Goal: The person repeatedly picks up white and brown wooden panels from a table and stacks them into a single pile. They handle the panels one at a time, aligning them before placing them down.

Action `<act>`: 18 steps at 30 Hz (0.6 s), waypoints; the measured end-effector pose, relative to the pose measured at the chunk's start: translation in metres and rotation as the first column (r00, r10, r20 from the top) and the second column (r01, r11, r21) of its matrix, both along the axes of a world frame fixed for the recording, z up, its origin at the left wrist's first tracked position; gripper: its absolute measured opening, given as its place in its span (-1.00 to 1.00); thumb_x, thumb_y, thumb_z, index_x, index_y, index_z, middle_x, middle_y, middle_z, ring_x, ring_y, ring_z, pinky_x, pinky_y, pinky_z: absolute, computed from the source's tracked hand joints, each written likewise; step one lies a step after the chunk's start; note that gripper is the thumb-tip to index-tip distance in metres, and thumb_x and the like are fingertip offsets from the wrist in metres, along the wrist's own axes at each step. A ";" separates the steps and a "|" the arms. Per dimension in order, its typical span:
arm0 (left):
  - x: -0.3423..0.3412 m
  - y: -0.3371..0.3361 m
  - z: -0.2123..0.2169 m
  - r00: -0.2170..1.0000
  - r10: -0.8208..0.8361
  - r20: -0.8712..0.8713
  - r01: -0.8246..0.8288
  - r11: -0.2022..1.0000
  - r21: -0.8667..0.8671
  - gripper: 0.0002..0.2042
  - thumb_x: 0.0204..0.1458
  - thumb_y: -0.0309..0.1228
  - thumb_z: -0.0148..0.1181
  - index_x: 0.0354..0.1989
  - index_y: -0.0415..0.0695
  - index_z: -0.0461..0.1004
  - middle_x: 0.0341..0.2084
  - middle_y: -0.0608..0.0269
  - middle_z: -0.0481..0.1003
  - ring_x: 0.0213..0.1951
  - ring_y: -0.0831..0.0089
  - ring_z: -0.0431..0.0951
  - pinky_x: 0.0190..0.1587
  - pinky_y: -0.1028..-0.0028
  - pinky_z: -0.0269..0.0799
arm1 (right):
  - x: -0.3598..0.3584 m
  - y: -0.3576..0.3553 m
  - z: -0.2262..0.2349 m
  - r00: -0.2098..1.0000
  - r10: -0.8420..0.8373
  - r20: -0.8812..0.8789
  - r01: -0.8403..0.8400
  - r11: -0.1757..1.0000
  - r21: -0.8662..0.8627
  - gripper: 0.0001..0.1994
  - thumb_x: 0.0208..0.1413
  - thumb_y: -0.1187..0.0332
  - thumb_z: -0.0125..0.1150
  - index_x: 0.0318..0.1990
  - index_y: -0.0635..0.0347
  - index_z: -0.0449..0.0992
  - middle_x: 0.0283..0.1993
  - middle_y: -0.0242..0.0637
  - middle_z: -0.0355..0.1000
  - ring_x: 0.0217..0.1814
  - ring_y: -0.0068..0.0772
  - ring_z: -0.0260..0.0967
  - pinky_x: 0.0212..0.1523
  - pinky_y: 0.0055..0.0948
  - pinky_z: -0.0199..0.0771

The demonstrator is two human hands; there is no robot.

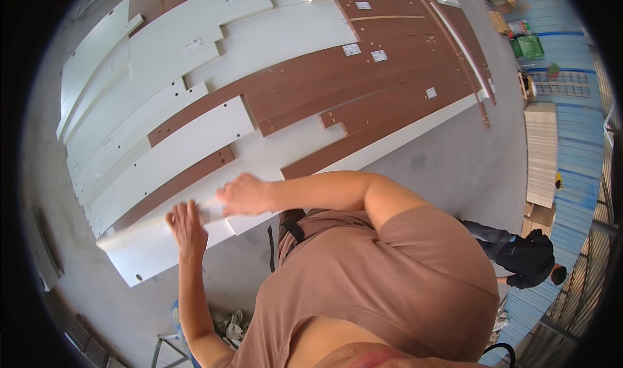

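A long white panel (pixel 146 254) with a dark hole near its end lies closest to me, at the left of the stacks. My left hand (pixel 187 230) is on it, fingers bent over the panel's raised long edge. Just to the right, my right hand (pixel 246 195) is closed, its fingers curled down by the same edge. Slight blur and the bent fingers hide whatever it may hold. Beyond the hands lie a narrow brown board (pixel 175 181) and a white board (pixel 175 144) with dark holes.
Staggered stacks of white panels (pixel 250 47) and brown panels (pixel 292 89), some with labels, stretch away from me. Thin brown strips (pixel 454 50) lie across their right end. Another person in dark clothes (pixel 524 257) is at the right, near stacked boards (pixel 540 154) and a green bin (pixel 529 46).
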State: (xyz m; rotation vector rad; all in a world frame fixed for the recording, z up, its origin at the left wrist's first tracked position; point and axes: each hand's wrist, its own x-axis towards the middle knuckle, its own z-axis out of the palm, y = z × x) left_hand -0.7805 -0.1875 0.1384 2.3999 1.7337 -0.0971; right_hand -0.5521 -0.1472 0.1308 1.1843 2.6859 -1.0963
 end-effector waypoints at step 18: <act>0.410 0.145 -0.051 0.892 -0.399 -0.214 0.357 0.910 -0.209 -0.22 -0.28 -0.29 0.46 0.20 -0.08 0.21 -0.04 0.11 0.42 0.07 0.21 0.44 0.16 0.16 0.09 | 0.412 0.083 -0.069 0.932 -0.345 -0.106 0.349 0.786 0.510 -0.46 0.06 -0.24 0.21 -0.51 0.11 0.49 -0.49 -0.21 0.51 -0.46 -0.07 0.52 -0.43 -0.17 0.51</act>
